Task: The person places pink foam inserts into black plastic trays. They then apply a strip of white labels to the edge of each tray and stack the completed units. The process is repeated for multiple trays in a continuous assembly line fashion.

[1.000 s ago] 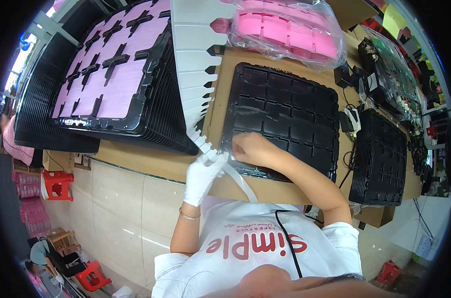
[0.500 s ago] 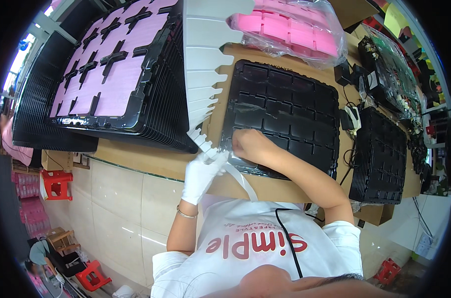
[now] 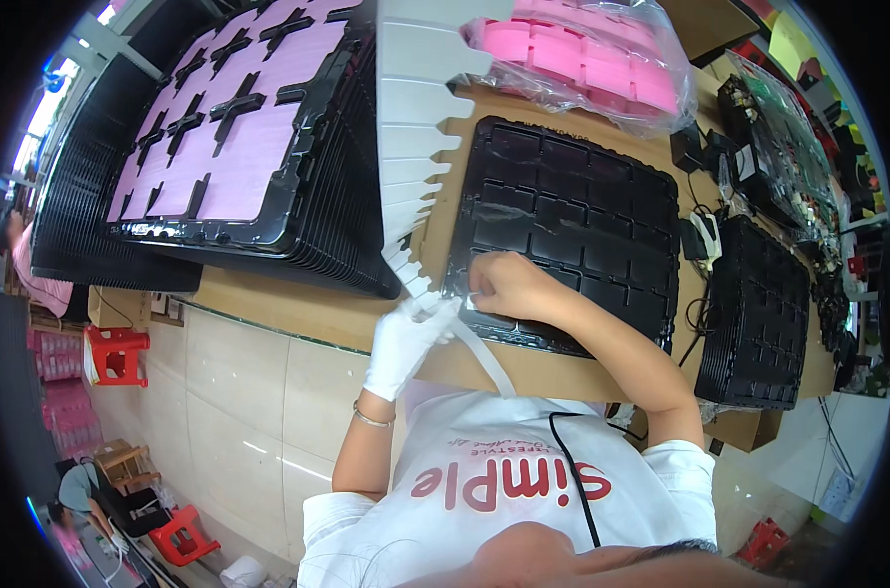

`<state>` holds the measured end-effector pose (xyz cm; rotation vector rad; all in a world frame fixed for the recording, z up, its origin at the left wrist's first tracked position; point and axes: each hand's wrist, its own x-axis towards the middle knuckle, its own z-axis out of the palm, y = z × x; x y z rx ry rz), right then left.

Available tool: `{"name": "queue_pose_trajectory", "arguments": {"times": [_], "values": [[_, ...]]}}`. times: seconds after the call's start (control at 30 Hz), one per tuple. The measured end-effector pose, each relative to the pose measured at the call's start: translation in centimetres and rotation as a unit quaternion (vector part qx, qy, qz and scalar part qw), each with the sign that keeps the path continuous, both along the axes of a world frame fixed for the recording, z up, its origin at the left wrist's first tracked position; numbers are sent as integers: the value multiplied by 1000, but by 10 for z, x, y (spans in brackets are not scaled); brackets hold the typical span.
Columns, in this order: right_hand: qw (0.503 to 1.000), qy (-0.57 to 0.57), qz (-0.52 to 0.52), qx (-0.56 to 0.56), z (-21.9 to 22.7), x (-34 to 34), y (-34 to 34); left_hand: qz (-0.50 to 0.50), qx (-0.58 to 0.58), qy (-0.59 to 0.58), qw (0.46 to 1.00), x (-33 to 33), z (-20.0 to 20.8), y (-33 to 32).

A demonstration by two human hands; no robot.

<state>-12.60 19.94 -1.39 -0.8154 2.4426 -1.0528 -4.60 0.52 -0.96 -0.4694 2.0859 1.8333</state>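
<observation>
Left hand (image 3: 406, 345) clamped on a toothed strip (image 3: 415, 108), right hand (image 3: 508, 286) just beside

In the head view, the upper end of the strip is cut off by the picture's edge. Its lower part goes behind the white-gloved fingers, and a narrow white tail (image 3: 489, 365) comes out below them (I cannot tell if it is the same piece). The right fingertips are partly hidden; a small whitish spot shows there, too small to make out.

The strip rises from the left hand, between the left stack (image 3: 342, 196) and the black tray (image 3: 572, 225). The left hand is closed around its lower part, near the table (image 3: 268, 304) edge. The bare right hand is over the tray's near left corner, with the fingers bent inward; whether they pinch something, I cannot tell.

The tray is divided into black compartments. In the left stack's top tray lies a pink sheet (image 3: 195, 127), with black crosses standing out through it. A clear bag (image 3: 684, 103) holds pink pieces (image 3: 601, 64). Another stack (image 3: 753, 314) of black trays stands at right.
</observation>
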Motion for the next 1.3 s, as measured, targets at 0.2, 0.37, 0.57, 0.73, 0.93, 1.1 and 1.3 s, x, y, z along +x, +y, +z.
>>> {"name": "queue_pose_trajectory", "arguments": {"times": [0.2,0.37,0.57,0.73,0.93,1.1,1.3], "values": [[999,-10,5,33,4,-2,-3,-2,6,8,1000,0,-3,-1],[999,27,1,27,-3,3,-5,14,41,-6,999,0,1,1],[999,16,-27,13,-3,6,-4,8,42,6,999,1,-2,0],[998,65,7,-5,-6,8,-4,12,52,7,999,1,-2,0],[995,11,50,-85,2,14,13,25,53,-8,998,1,-1,1],[993,31,-27,-114,-5,17,8,38,61,-3,997,2,-1,3],[1000,2,5,-20,7,4,0,17,36,5,999,2,-4,1]]}}
